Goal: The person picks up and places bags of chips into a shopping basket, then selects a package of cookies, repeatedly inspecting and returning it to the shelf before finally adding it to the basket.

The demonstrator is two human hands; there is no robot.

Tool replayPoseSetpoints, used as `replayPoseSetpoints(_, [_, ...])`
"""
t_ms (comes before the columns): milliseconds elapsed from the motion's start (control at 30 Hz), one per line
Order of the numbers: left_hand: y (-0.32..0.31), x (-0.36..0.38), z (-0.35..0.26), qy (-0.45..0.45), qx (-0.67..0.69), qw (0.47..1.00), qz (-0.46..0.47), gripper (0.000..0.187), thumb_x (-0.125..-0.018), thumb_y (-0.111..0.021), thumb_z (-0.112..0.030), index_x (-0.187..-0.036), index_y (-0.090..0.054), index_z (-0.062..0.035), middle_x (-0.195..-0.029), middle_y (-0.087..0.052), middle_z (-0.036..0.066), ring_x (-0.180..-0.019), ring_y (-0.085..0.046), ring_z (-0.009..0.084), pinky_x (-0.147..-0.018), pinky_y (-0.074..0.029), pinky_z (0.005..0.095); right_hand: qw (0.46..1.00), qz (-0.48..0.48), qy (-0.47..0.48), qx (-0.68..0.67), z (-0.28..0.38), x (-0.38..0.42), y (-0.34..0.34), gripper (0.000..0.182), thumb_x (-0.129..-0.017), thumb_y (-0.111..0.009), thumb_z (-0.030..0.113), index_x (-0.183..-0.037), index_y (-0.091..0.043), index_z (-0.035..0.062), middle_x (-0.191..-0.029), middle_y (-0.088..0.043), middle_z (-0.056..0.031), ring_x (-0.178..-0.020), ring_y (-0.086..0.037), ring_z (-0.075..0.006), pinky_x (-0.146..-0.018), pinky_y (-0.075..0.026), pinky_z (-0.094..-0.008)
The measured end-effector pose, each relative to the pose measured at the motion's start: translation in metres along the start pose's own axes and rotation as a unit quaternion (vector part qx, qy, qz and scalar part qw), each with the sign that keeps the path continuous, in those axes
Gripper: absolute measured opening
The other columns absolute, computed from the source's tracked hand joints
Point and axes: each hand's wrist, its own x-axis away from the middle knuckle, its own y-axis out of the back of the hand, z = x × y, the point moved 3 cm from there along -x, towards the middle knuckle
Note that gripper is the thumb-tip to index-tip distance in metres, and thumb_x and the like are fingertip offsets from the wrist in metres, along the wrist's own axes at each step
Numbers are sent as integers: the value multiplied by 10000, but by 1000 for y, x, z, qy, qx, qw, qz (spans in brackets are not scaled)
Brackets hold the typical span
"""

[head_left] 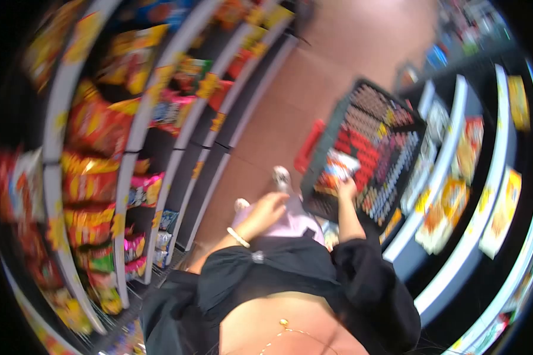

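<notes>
A small white, red and blue snack packet point(341, 166) is gripped in my right hand point(347, 188), low over the inside of a dark shopping basket point(328, 142) with a red part at its side. Red and dark slatted surfaces show within the basket. My left hand point(267, 212), with a pale bracelet at the wrist, is in front of my body above my light pink clothing; its fingers are bent and blurred, and whether they hold anything is unclear.
Shelves of red and yellow snack bags point(89, 177) run along the left. On the right, curved shelves point(453, 248) carry yellow and white packets point(444, 216). A reddish-brown tiled floor point(290, 94) lies between them, with the basket over it.
</notes>
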Motion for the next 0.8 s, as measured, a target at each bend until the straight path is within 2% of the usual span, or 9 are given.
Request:
replayPoseSetpoints(33, [-7, 5, 6, -22, -11, 999, -30, 357, -810, -588, -129, -1153, -572, -33, -1138, -582, 175, -1076, -554, 305, -954, -421, 393, 998, -55, 39, -2, 20, 15, 13, 312, -760, -645, 168, -1056, -663, 70, -955, -671, -184, -901, -651, -303, -803, -489, -388])
replayPoseSetpoints(67, [-15, 8, 8, -11, -38, 998, -50, 336, -817, -578, -135, -1135, -574, -28, -1117, -587, 170, -1038, -565, 310, -908, -443, 394, 999, -31, 27, 30, 20, 9, 12, 304, -794, -546, 54, -1080, -636, 6, -989, -673, -161, -904, -640, -262, -820, -481, -356])
replayPoseSetpoints(100, [55, 15, 11, -41, -60, 992, -100, 316, -823, -568, -140, -1117, -576, -24, -1097, -593, 165, -1001, -577, 316, -862, -465, 396, 993, -75, 66, -64, 118, 22, -3, 330, -779, -532, 28, -1093, -628, -4, -1048, -657, -166, -963, -623, -267, -876, -462, -340])
replayPoseSetpoints(133, [48, 12, 14, -52, -40, 992, -109, 321, -825, -561, -138, -1124, -571, -22, -1095, -594, 166, -993, -581, 312, -854, -470, 392, 980, -88, 105, -141, 133, 21, 25, 308, -783, -524, 15, -1070, -629, -20, -1021, -657, -185, -928, -632, -290, -862, -476, -370])
replayPoseSetpoints(233, [57, 17, 22, -64, 25, 990, -126, 324, -831, -551, -133, -1133, -558, -15, -1091, -599, 168, -988, -590, 299, -845, -479, 384, 952, -132, 241, -135, 180, 8, 49, 319, -763, -520, -56, -1071, -600, -62, -1060, -635, -183, -986, -607, -268, -911, -456, -356])
replayPoseSetpoints(333, [106, 41, 2, -66, 30, 974, -213, 303, -847, -551, -131, -1126, -559, -14, -1079, -602, 165, -993, -589, 291, -847, -478, 376, 916, -95, 323, -218, 271, 24, 38, 323, -811, -498, -66, -1128, -561, -60, -1114, -611, -176, -1039, -589, -253, -930, -451, -347])
replayPoseSetpoints(567, [206, 126, -15, -74, 48, 916, -392, 315, -851, -531, -79, -1163, -556, -43, -1131, -584, 136, -1056, -566, 274, -915, -435, 379, 809, 131, 501, -278, 466, 230, 7, 285, -890, -500, -14, -1173, -529, -34, -1166, -579, -136, -1094, -550, -219, -943, -420, -321])
replayPoseSetpoints(700, [262, 196, -33, -178, -84, 794, -575, 361, -815, -550, -46, -1176, -553, -40, -1202, -560, 142, -1140, -518, 292, -965, -401, 383, 691, 264, 612, -279, 533, 347, -13, 325, -883, -518, -20, -1207, -504, -42, -1203, -559, -141, -1122, -533, -218, -959, -408, -328])
replayPoseSetpoints(800, [304, 250, -59, -196, -180, 693, -670, 410, -783, -596, -26, -1188, -535, -41, -1219, -534, 148, -1174, -469, 326, -996, -363, 428, 595, 272, 710, -261, 573, 433, -13, 398, -870, -548, 3, -1260, -475, -36, -1267, -523, -156, -1170, -505, -229, -984, -387, -340])
